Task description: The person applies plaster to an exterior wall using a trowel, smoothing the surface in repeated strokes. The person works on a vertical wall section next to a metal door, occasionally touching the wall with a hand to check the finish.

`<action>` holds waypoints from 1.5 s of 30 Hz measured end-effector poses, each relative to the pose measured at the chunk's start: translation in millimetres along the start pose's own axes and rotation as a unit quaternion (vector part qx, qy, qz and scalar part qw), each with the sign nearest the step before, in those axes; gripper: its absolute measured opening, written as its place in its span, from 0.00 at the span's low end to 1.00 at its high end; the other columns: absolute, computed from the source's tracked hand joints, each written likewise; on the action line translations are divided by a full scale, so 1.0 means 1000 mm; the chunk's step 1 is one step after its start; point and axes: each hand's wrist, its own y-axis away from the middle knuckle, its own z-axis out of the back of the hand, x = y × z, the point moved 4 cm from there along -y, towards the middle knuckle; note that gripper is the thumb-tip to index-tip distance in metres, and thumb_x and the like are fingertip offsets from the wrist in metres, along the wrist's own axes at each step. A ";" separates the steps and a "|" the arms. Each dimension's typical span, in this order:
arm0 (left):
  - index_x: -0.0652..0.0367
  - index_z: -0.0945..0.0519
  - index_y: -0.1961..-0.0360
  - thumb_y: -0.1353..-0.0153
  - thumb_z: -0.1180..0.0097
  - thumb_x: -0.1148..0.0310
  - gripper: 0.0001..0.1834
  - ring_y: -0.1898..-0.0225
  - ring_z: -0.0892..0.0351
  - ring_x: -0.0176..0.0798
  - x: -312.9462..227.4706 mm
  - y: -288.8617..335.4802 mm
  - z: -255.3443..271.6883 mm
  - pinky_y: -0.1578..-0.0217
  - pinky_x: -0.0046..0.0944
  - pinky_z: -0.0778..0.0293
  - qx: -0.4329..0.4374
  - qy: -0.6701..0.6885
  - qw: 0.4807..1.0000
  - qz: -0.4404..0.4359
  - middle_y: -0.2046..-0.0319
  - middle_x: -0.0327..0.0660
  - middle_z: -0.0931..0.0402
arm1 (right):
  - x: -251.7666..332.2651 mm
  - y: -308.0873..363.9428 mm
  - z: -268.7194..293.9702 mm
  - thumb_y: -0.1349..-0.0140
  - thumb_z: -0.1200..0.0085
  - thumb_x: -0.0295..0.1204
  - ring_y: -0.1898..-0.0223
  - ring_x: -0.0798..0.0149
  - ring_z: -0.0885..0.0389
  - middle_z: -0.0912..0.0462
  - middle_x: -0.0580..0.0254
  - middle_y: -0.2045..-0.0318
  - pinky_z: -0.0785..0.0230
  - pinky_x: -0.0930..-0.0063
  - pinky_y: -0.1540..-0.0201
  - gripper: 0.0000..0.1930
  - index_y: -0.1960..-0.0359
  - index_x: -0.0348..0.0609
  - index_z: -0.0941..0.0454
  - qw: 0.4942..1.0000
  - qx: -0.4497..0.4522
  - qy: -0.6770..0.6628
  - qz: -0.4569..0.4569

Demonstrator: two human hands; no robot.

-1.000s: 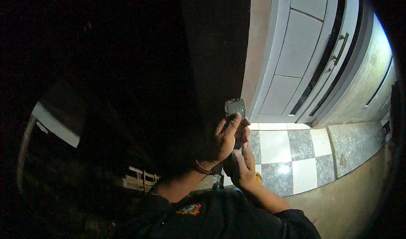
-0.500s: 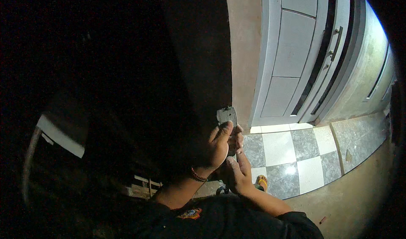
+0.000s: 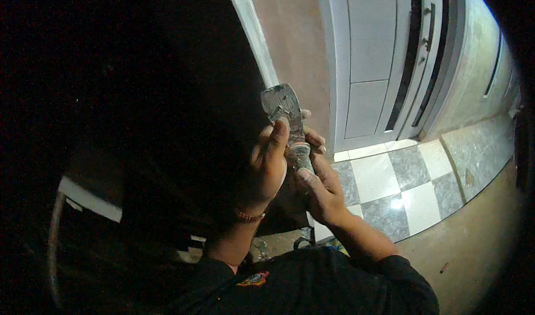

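Observation:
A putty knife [image 3: 282,101] with a wide, grey-smeared blade is in both my hands, its blade pointing up and away from me. My right hand [image 3: 324,195] is closed round its handle, thumb along the near end. With fingers wrapped behind it, my left hand [image 3: 273,162] presses its thumb on the base of the blade. The blade's far end meets, in this view, the lower end of a pale strip [image 3: 253,33] along the wall's edge; whether they touch I cannot tell. Whitish residue marks my fingers.
Right of the pinkish wall [image 3: 295,42] stands a pale panelled door [image 3: 372,53] with a long handle. Grey and white floor tiles [image 3: 384,176] lie below it, then a raised ledge [image 3: 479,153]. The left side is dark, with a white panel [image 3: 92,199].
Both hands have moved up and away from me with the putty knife, showing more of its blade and handle. The view has shifted, and a pale strip now shows along the wall's edge.

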 end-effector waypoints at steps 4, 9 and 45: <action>0.73 0.35 0.35 0.29 0.55 0.64 0.28 0.37 0.28 0.52 -0.031 0.013 0.006 0.33 0.50 0.37 -0.020 -0.300 0.899 -0.319 0.39 0.57 0.29 | -0.020 0.019 0.053 0.30 0.58 0.32 0.77 0.74 0.29 0.24 0.62 0.72 0.36 0.80 0.75 0.20 0.39 0.35 0.32 0.994 -0.074 -0.047 -0.060; 0.74 0.47 0.28 0.36 0.49 0.63 0.41 0.24 0.56 0.65 -0.010 -0.012 0.022 0.26 0.60 0.60 -0.130 -0.660 0.650 -0.355 0.26 0.67 0.54 | -0.093 0.060 0.090 0.32 0.54 0.25 0.69 0.68 0.22 0.17 0.54 0.64 0.28 0.74 0.62 0.24 0.34 0.37 0.31 0.963 -0.088 0.195 -0.163; 0.61 0.61 0.22 0.34 0.51 0.45 0.51 0.26 0.51 0.66 0.027 -0.043 -0.002 0.31 0.65 0.45 -0.268 -0.699 0.573 -0.334 0.26 0.67 0.59 | -0.154 -0.080 0.125 0.40 0.43 0.26 0.61 0.45 0.15 0.15 0.42 0.60 0.24 0.61 0.57 0.17 0.49 0.38 0.18 0.978 -0.040 0.200 -0.028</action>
